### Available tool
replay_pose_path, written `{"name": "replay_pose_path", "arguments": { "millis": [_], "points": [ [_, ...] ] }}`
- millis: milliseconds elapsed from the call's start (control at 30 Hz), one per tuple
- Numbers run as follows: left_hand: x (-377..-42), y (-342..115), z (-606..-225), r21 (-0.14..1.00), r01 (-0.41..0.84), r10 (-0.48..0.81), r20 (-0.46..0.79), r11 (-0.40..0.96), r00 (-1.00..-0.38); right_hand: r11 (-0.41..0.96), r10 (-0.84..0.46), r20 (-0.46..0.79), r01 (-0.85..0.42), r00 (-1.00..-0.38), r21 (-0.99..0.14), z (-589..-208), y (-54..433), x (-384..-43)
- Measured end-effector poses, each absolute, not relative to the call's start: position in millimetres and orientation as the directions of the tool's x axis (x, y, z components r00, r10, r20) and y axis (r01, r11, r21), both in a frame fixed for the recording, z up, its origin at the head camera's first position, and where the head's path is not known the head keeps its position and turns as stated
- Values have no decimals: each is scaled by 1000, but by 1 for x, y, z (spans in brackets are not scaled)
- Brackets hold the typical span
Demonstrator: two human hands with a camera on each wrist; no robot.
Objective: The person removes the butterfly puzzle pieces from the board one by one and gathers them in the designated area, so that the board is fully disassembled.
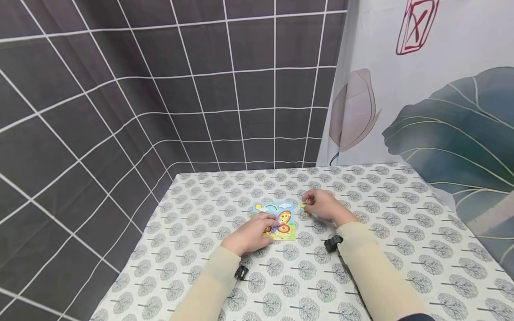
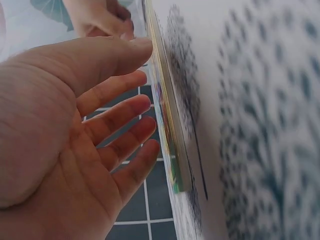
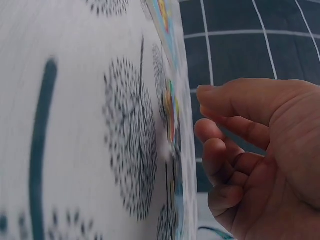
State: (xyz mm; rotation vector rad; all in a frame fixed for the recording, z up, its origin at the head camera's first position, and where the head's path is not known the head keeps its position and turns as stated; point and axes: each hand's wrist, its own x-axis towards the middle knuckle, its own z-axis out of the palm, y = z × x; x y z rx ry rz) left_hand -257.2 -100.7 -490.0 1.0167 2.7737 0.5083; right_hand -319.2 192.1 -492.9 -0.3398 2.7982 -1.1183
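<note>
A square butterfly puzzle board (image 1: 287,232) lies flat on the table, with a sun, rainbow and clouds along its far side. My left hand (image 1: 254,232) is over its left part and hides some of the picture. In the left wrist view, the fingers of the left hand (image 2: 95,115) are spread and relaxed, their tips close to the board's face (image 2: 167,125). Just right of the board, my right hand (image 1: 323,206) is over small coloured puzzle pieces (image 1: 303,206). Its fingers (image 3: 220,150) are loosely bent with nothing between them, a gap away from the pieces (image 3: 171,112).
A white cloth with a grey tree print covers the table (image 1: 281,285). Behind and to the left hangs a dark curtain with a white grid (image 1: 209,93). A pale floral curtain (image 1: 373,147) hangs at the right. Each wrist wears a small black camera (image 1: 333,243).
</note>
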Motion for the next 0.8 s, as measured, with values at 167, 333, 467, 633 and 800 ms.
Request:
{"name": "replay_pose_path", "arguments": {
  "millis": [167, 333, 467, 633, 800],
  "points": [
    [-257, -93, -491, 335, 621, 668, -34, 708, -743, 754, -293, -21, -218, -956, -619, -491, 176, -326],
    [-257, -91, -493, 277, 664, 699, -41, 695, -714, 786, -323, -39, -245, -945, -568, -489, 160, -331],
    [-257, -90, -493, 254, 683, 712, -35, 685, -702, 791, -344, -62, -254, -937, -556, -490, 150, -335],
    [-259, -89, -493, 250, 688, 715, -29, 682, -699, 801, -352, -103, -242, -930, -547, -490, 144, -336],
    [-259, -89, -494, 237, 690, 715, -30, 684, -699, 803, -370, -104, -261, -923, -536, -491, 143, -337]
  ]
}}
